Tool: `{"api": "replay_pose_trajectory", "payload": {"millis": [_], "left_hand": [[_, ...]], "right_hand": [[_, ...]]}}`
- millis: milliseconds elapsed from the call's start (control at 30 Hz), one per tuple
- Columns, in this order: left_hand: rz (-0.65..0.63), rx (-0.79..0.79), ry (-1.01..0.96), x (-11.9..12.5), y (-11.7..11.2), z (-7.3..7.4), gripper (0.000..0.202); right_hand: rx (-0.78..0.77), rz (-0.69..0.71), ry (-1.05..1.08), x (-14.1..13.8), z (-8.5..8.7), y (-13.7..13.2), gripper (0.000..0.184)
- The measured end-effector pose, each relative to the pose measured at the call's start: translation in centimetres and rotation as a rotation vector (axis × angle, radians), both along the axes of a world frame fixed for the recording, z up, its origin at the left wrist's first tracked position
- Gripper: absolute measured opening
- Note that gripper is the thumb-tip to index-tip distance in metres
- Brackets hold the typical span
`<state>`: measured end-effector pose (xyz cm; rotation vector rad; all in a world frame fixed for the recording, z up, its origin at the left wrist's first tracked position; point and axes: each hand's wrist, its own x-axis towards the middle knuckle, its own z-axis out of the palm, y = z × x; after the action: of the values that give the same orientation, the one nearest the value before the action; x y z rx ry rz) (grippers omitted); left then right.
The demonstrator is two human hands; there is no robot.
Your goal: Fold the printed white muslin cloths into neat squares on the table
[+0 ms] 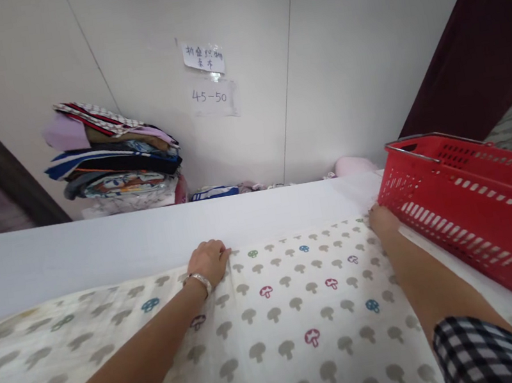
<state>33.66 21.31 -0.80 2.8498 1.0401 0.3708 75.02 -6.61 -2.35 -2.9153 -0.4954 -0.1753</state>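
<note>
A white cloth printed with mushrooms lies spread over the white table, mostly smooth. At its far edge, near the middle, my left hand is closed with fingers curled on the fabric; a bracelet circles that wrist. My right hand grips the cloth's far right corner, its fingertips partly hidden, close beside the red basket. A faint crease runs down the cloth from my left hand toward me. To the left the cloth continues past my forearm and out of view.
A red plastic basket with metal handles stands on the table's right side. Beyond the white table, folded fabrics are stacked against the wall. Two paper signs, one a handwritten label, hang there. A pink item shows behind the far edge.
</note>
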Motion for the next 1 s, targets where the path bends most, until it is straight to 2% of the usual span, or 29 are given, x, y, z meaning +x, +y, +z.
{"api": "replay_pose_trajectory", "payload": {"millis": [167,267,400,600,700,767,833,933,1000], "left_hand": [[0.000,-0.095,0.039,0.5,-0.3,1.0,0.038],[-0.036,-0.144,0.043,1.4,-0.7,1.4,0.041],[-0.090,-0.138,0.067,2.9,-1.5,1.2,0.032],[0.137,-0.148,0.043,4.1,-1.6,0.1,0.029],[0.131,-0.139,0.020,4.2,-1.4,-0.4,0.030],[0.110,-0.134,0.014,4.1,-1.4,-0.6,0.029],[0.095,-0.131,0.012,3.9,-1.5,-0.6,0.030],[0.087,-0.126,0.009,3.8,-1.7,-0.5,0.031],[0.085,-0.120,0.007,3.8,-1.8,-0.5,0.031]], "right_hand": [[-0.059,0.171,0.138,2.0,1.3,-0.5,0.033],[-0.073,0.211,0.172,2.1,2.0,-1.0,0.027],[-0.066,0.156,0.130,0.9,2.0,-1.2,0.024],[-0.039,-0.065,0.024,-0.7,0.9,-0.2,0.033],[-0.033,-0.066,-0.058,-1.2,0.8,0.2,0.038],[0.005,0.054,-0.151,-1.7,0.9,0.5,0.042],[0.053,0.282,-0.201,-2.6,0.9,1.1,0.043],[0.056,0.599,-0.144,-4.5,0.8,2.4,0.037],[0.010,0.729,-0.092,-5.6,0.8,3.3,0.032]]}}
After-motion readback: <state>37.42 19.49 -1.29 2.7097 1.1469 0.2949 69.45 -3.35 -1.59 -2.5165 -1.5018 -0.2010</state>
